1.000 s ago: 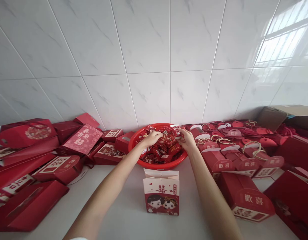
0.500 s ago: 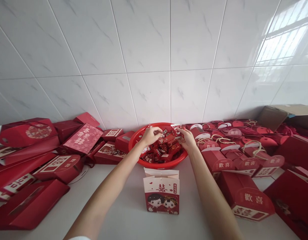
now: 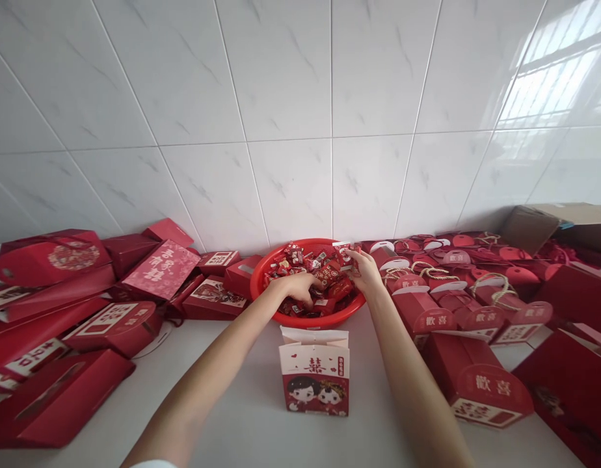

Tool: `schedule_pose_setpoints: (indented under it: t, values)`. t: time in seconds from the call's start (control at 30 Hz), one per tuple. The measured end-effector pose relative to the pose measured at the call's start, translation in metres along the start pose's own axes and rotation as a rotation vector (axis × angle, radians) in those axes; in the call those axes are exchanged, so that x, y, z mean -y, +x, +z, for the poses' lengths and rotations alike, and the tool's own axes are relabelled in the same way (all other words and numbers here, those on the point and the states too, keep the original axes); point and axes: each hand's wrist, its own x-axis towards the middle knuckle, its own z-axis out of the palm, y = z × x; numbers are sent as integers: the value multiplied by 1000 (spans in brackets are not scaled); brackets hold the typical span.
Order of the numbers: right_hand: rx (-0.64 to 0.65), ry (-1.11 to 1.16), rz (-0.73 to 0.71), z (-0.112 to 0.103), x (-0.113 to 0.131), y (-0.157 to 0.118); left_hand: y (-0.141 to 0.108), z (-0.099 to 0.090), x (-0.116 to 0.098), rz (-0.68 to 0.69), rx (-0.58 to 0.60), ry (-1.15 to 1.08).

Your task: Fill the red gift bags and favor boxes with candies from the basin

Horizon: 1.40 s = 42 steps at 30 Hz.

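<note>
A red plastic basket (image 3: 255, 290) holds many small wrapped candies (image 3: 337, 286), mostly red. My left hand (image 3: 300, 287) reaches down into it, its bent fingers apart and touching the candies, with nothing visibly gripped. At the basket's right side, my right hand (image 3: 363, 270) is closed on a red-and-white wrapped candy (image 3: 342, 249), which sticks out past the fingertips. Between my forearms, just in front of the basket, a red-and-white paper gift box (image 3: 315, 377) stands upright with its top open. Two cartoon figures are printed on its front.
Folded red gift boxes (image 3: 110, 325) are piled on the left of the white table (image 3: 237, 409). More red boxes (image 3: 476, 383), several with rope handles, crowd the right. A brown cardboard box (image 3: 534, 227) sits at the far right, and a tiled wall (image 3: 291, 188) stands behind.
My left hand has moved down from above the candies into the front of the pile, uncovering candies at the back left. My right hand stays nearly still, keeping its candy.
</note>
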Motion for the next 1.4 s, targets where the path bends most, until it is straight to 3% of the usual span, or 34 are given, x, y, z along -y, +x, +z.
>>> schedule_pose_setpoints:
  t: [0.37, 0.83, 0.9, 0.97, 1.03, 1.1, 1.27, 1.4]
  values:
    - [-4, 8, 4, 2, 3, -3, 3, -4, 13, 28, -239, -116]
    - [-10, 11, 5, 3, 2, -3, 0, -5, 7, 43, -532, -153]
    - [-8, 9, 4, 3, 2, -3, -1, -4, 3, 114, -451, -163]
    - [-7, 6, 2, 2, 2, -3, -2, -3, -1, 157, -267, -153]
    - [-6, 3, -1, 2, 2, -2, -4, -2, -3, 133, -95, -108]
    - [-2, 2, -6, 2, 2, -2, -6, -3, -4, 95, -5, -67]
    - [10, 5, -6, 2, 2, -2, -9, -4, -6, 51, 105, -31]
    - [10, 16, 0, 2, 3, -3, -8, -3, -8, -8, 95, -7]
